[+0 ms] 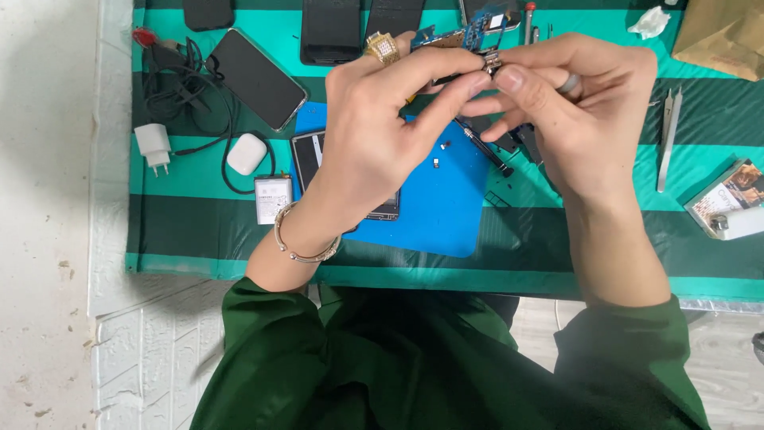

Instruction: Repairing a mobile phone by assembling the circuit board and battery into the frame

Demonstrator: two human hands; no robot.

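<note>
My left hand (382, 127) and my right hand (569, 111) are raised together above the table and pinch a small blue circuit board (471, 33) with a metal part at its end (492, 60). The left hand wears a gold ring and a silver bracelet; the right wears a grey ring. Both sleeves are dark green. Below the hands lies a blue work mat (446, 199) with tiny loose parts and an opened phone body (310, 155), partly hidden by my left wrist. A dark screwdriver (485, 153) lies on the mat under my fingers.
The table has a green striped cover (199, 231). On the left lie a black phone (256, 78), a white charger with black cable (153, 147), a white earbud case (247, 153) and a small battery (273, 197). Metal tweezers (667, 139) and a small box (728, 199) lie right. Dark phones line the far edge.
</note>
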